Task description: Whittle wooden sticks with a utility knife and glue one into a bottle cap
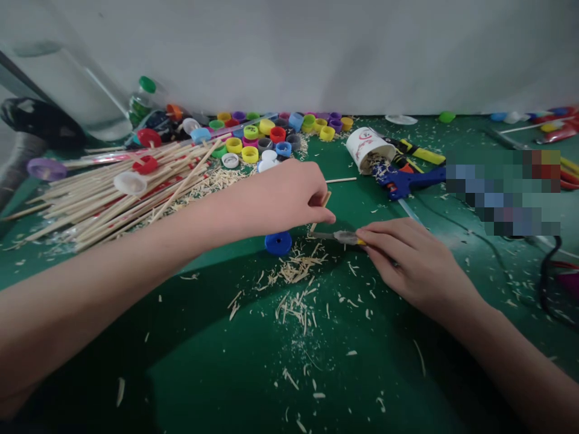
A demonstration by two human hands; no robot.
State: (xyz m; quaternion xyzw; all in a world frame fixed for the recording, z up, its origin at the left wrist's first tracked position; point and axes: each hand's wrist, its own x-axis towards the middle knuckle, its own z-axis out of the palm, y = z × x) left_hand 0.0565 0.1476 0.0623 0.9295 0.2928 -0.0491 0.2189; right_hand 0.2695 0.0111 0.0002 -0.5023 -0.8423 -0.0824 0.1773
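Observation:
Near the middle of the green table, my left hand pinches a short wooden stick that slants downward past the fingertips. My right hand grips a craft knife with a bit of yellow handle showing. Its thin blade points left and meets or nearly meets the stick's lower end; I cannot tell which. A blue bottle cap with a hole in its centre lies just below my left wrist. Pale wood shavings are heaped under the blade and scattered toward me.
Many wooden sticks lie piled at left, some with caps on them. Colourful bottle caps line the wall. A tipped paper cup, a blue glue gun and a yellow-black cutter lie at right, near a dark cable.

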